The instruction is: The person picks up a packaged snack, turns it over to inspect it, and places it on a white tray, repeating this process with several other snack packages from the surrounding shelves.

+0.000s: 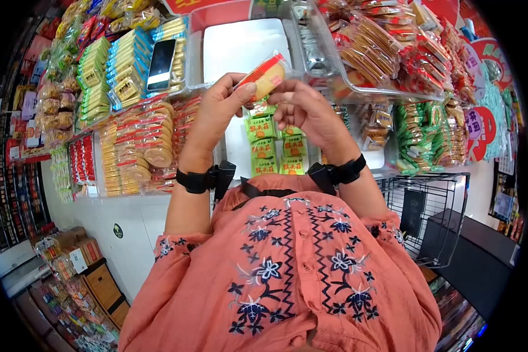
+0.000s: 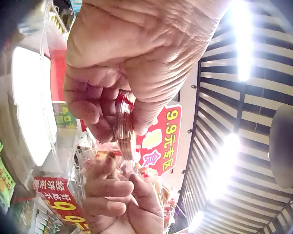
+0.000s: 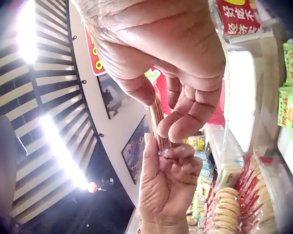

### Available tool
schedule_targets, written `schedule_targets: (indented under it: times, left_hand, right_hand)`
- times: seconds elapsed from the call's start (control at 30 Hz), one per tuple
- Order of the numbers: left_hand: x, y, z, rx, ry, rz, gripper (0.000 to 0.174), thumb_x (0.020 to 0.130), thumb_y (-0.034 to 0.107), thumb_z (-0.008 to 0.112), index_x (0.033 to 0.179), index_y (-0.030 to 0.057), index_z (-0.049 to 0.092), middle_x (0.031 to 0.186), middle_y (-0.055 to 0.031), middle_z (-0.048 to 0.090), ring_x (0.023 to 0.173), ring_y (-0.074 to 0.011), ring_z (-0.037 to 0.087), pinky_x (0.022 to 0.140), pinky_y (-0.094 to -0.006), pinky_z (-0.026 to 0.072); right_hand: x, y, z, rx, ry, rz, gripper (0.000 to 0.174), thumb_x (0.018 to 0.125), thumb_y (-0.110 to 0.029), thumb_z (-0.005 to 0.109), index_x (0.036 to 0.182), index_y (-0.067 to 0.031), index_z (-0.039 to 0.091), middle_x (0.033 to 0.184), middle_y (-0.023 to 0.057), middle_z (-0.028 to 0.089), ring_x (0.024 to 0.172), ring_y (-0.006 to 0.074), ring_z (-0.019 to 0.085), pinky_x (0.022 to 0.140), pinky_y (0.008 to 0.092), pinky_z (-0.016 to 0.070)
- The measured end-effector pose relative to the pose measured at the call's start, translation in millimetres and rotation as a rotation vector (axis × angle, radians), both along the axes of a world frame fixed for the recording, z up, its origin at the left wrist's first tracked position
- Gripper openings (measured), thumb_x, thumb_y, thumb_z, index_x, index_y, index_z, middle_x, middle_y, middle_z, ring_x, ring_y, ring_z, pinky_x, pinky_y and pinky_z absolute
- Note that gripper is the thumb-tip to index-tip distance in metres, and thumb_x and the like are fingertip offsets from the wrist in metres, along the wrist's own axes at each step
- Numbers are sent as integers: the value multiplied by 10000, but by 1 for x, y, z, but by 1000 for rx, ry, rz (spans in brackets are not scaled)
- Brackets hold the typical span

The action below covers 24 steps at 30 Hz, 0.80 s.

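Observation:
A clear-wrapped biscuit packet (image 1: 268,81) with a red band and pale tan contents is held up in front of the chest. The left hand (image 1: 218,108) grips its left end, with the thumb across the front. At the other end is the right hand (image 1: 315,114), its fingers bent and its thumb and fingertips pinching the wrapper's edge. Seen edge-on in the left wrist view, the packet (image 2: 124,122) is thin, between the left thumb and curled fingers. In the right wrist view, its stacked edge (image 3: 157,114) runs between the right thumb and fingers.
Below the hands lie green packets (image 1: 263,146) in rows. A white-bottomed bin (image 1: 246,47) stands behind them. A phone (image 1: 161,64) lies on blue packets at the left. Bins of red-wrapped snacks (image 1: 369,47) flank the right, above a black wire basket (image 1: 428,205).

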State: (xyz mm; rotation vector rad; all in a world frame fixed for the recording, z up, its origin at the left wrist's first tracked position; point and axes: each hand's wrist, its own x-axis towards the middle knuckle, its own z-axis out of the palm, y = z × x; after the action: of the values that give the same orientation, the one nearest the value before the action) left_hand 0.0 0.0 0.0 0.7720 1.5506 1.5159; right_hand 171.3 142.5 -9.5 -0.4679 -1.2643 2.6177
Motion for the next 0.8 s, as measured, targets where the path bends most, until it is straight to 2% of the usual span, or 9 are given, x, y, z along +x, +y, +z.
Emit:
schedule_targets:
  times: [0.07, 0.17, 0.2, 0.3, 0.47, 0.8]
  left_hand:
    - [2, -3, 0, -13, -36, -17, 353, 968, 317, 677, 1184, 40, 645, 892, 18, 645, 763, -33, 558, 615, -186, 427]
    - [2, -5, 5, -25, -55, -34, 330, 997, 324, 631, 1159, 37, 654, 865, 25, 630, 739, -32, 535, 603, -188, 416]
    - [4, -6, 6, -33, -67, -35, 353, 1007, 342, 611, 1182, 37, 650, 871, 27, 630, 742, -37, 544, 617, -192, 419]
    - [5, -10, 9, -49, -80, -34, 417, 1033, 388, 554, 1237, 34, 640, 883, 28, 631, 744, -51, 560, 643, -203, 425]
    - [2, -11, 8, -39, -69, -8, 477, 1054, 419, 493, 1266, 15, 632, 883, 9, 634, 734, -70, 552, 640, -218, 429]
    - [2, -12, 2, -50, -114, 44, 490, 1051, 442, 486, 1212, 9, 647, 883, -9, 640, 731, -88, 562, 633, -226, 427]
  right_hand:
    - [4, -2, 10, 18, 31, -87, 402, 997, -263, 578, 1267, 26, 506, 1091, 132, 665, 828, 152, 680, 744, 300, 558]
    - [-4, 2, 1, 76, 10, -94, 340, 1003, -269, 573, 1199, 6, 537, 1067, 112, 670, 822, 130, 676, 735, 290, 552]
    - [-4, 2, -1, 106, -9, -92, 297, 1009, -274, 566, 1149, -12, 552, 1041, 99, 673, 815, 118, 673, 726, 286, 552]
    - [-5, 1, -7, 85, -33, -106, 266, 1013, -264, 557, 1127, -24, 560, 1012, 92, 675, 802, 119, 671, 717, 283, 551]
    - [-6, 2, -9, 60, -40, -104, 249, 1008, -250, 558, 1121, -28, 563, 998, 87, 673, 788, 118, 667, 707, 280, 548]
    - [-4, -1, -4, 60, -45, -111, 252, 1004, -254, 564, 1122, -32, 571, 1000, 77, 674, 775, 106, 659, 693, 263, 535]
